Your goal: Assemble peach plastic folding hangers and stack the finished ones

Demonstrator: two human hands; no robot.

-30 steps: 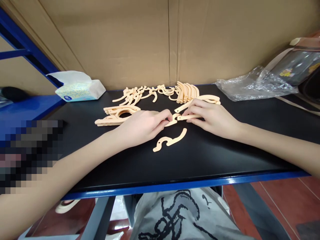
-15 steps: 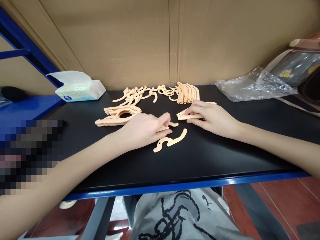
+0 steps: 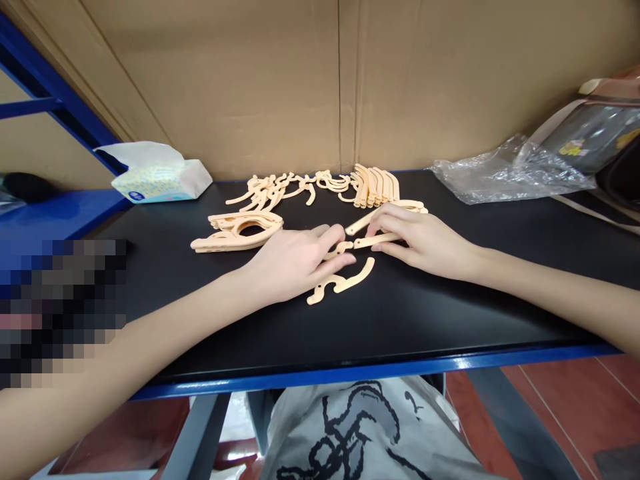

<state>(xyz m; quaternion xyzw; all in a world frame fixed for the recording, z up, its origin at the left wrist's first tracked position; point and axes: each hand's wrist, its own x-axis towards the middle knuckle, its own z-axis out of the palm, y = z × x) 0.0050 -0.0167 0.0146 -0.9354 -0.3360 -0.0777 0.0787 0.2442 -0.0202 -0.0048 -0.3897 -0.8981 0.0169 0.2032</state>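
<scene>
Beige plastic pieces that look like parts of folding hangers are on the black table. My left hand [image 3: 305,260] is closed on a curved hanger piece [image 3: 344,247], most of it hidden by the fingers. In my right hand [image 3: 407,233] is a two-armed hanger piece [image 3: 367,241], gripped between thumb and fingers by its near arm. The ends of the two held pieces meet or nearly touch; I cannot tell if they are joined. Just in front of my left hand lies a loose hooked piece [image 3: 350,280]. Beyond my left wrist sits a stack of assembled hangers [image 3: 235,243].
Along the back lie a pile of curved pieces [image 3: 270,190] and a row of straight arms [image 3: 375,185]. A tissue pack [image 3: 160,177] stands at the back left. A clear plastic bag [image 3: 510,173] and a grey bag [image 3: 595,140] are at the right. A cardboard wall [image 3: 240,87] closes the back.
My left hand has shifted slightly right with its curved piece. The two arms of the right-hand piece now stand further apart, and its near end is beside the left-hand piece.
</scene>
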